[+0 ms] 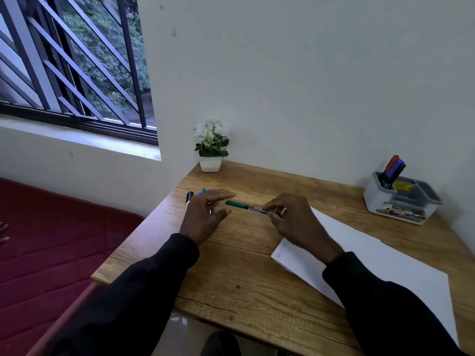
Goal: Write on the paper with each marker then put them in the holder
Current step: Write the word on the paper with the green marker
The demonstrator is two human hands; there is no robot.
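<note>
Marker (253,208) sits level, pinched by the right hand (290,219), cap (232,203) aimed at the empty, loose left hand (203,217), likely for uncapping; paper (372,253) waits beneath, holder (372,200) beyond.

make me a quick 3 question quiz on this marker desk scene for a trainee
1. True or false: the right hand grips the green marker.
2. Which cap colour shows among the markers standing in the holder? A red, B orange, C pink.
3. Fill in: the paper lies flat on the ___.

Key: 1 true; 2 A; 3 table.
</note>
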